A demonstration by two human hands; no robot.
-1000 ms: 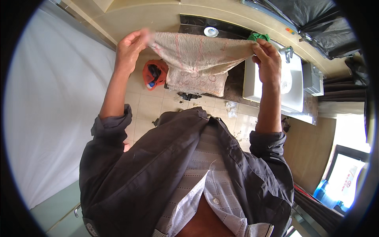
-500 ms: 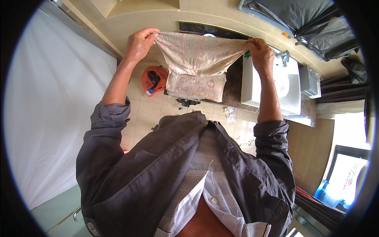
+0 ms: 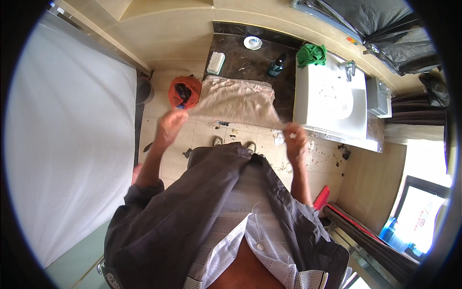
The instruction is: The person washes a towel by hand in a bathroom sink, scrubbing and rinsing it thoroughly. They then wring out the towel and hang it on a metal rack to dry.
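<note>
A beige, worn towel (image 3: 238, 100) is stretched between my two hands, its far part over the dark marbled counter (image 3: 233, 47) and its near edge out past the counter's front. My left hand (image 3: 172, 127) is closed on the near left corner, close to an orange plastic bag (image 3: 193, 86) on the floor. The near right corner is pinched in my right hand (image 3: 295, 142), below the front corner of the white sink (image 3: 304, 108). Both hands are slightly blurred. Beyond the towel are a white-bristled scrub brush (image 3: 216, 63), a dark bottle (image 3: 275, 68) and a small white dish (image 3: 252, 43).
A green cloth (image 3: 311, 55) hangs over the sink's far left corner, near the faucet (image 3: 348, 70). A grey box (image 3: 378, 98) stands right of the sink. Debris lies on the tiled floor (image 3: 202, 132). White sheeting (image 3: 72, 130) covers the left side.
Both hands have come down and nearer to me, drawing the towel from its raised position toward the counter's front. The brush, bottle and green cloth now show fully.
</note>
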